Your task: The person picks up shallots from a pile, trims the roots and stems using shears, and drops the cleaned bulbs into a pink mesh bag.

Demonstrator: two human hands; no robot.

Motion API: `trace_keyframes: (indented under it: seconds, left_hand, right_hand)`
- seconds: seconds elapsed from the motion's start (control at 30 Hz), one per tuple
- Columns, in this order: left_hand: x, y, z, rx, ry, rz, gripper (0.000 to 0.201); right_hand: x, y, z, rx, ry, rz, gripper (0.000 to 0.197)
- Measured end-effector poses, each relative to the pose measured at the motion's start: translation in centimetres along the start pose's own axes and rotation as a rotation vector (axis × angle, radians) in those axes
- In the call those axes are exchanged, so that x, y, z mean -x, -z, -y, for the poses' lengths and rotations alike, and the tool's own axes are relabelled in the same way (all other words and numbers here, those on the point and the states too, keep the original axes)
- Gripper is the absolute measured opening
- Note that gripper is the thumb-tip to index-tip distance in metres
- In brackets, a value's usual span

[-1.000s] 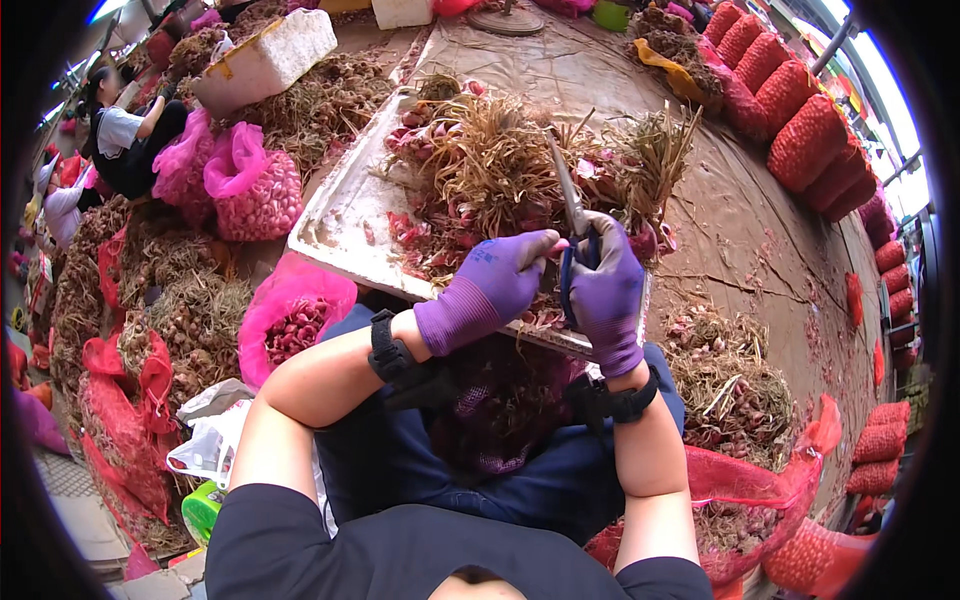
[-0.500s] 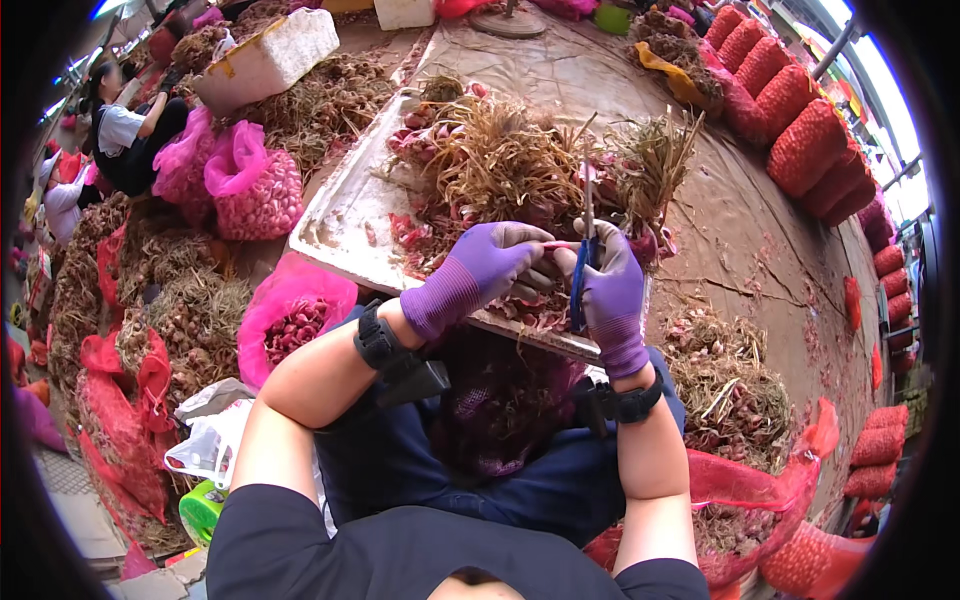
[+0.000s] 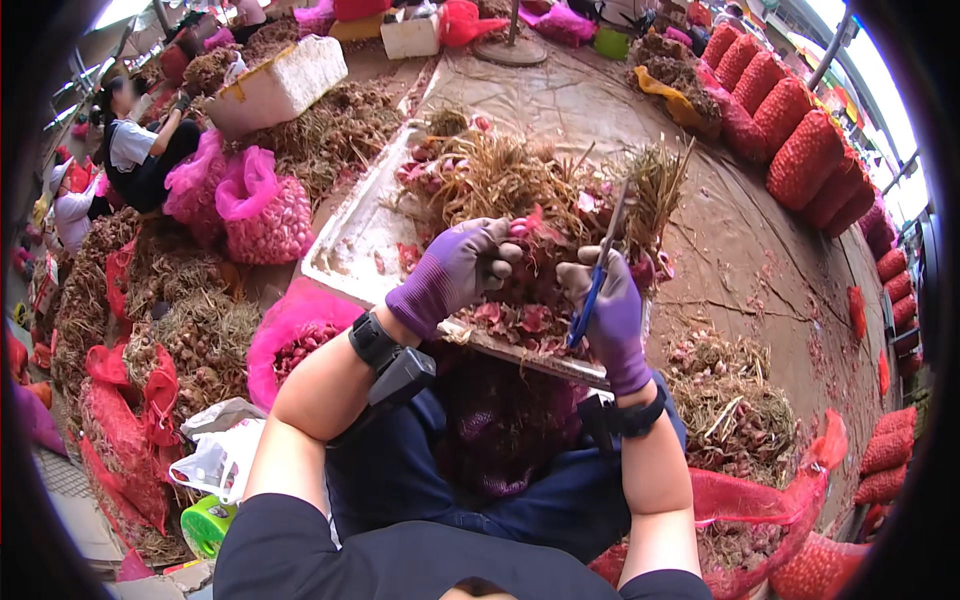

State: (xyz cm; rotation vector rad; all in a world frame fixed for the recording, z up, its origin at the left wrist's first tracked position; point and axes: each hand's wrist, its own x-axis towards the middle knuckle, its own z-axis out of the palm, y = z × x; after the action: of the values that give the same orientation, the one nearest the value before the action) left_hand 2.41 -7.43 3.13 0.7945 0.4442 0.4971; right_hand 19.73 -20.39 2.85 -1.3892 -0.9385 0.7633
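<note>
My left hand (image 3: 462, 268), in a purple glove, is pinched on a small pink shallot (image 3: 519, 228) above the pile. Wrapped round a pair of scissors (image 3: 617, 215) with blue handles is my right hand (image 3: 610, 310), gloved the same way; the blades point up and away from me. Between and beyond both hands, a heap of dry-stalked shallots (image 3: 500, 175) lies on a white foam tray (image 3: 340, 235). Loose red peelings (image 3: 515, 320) cover the tray's near end. The two hands are apart, and the shallot does not touch the blades.
A pink mesh bag (image 3: 290, 335) of shallots stands left of the tray. Stalked shallots lie in a heap (image 3: 730, 390) at right, by a red mesh bag (image 3: 760, 500). Full red sacks (image 3: 805, 155) line the far right. A person (image 3: 145, 145) sits at far left near a foam box (image 3: 280, 85).
My left hand has moved left and slightly up, away from the scissors, with the shallot. The right hand has dropped a little, and the scissors now lean right.
</note>
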Motion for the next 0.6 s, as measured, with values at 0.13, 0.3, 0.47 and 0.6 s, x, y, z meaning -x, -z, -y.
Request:
trace_keyframes:
  seconds: [0.13, 0.3, 0.47, 0.6]
  left_hand:
    - [0.0, 1.9, -0.9, 0.334, 0.028, 0.088, 0.022]
    - [0.1, 1.1, -1.0, 0.304, -0.02, -0.058, 0.02]
    - [0.2, 0.0, 0.0, 0.233, 0.014, 0.004, 0.022]
    - [0.3, -0.2, 0.8, 0.075, -0.075, 0.055, 0.026]
  right_hand:
    - [1.3, -0.7, -0.8, 0.594, 0.374, 0.007, 0.064]
    - [2.0, -2.4, -0.4, 0.707, 0.299, 0.089, 0.072]
    - [1.8, -3.4, -0.7, 0.686, 0.34, 0.059, 0.068]
    - [1.7, -3.5, -0.8, 0.642, 0.281, 0.073, 0.066]
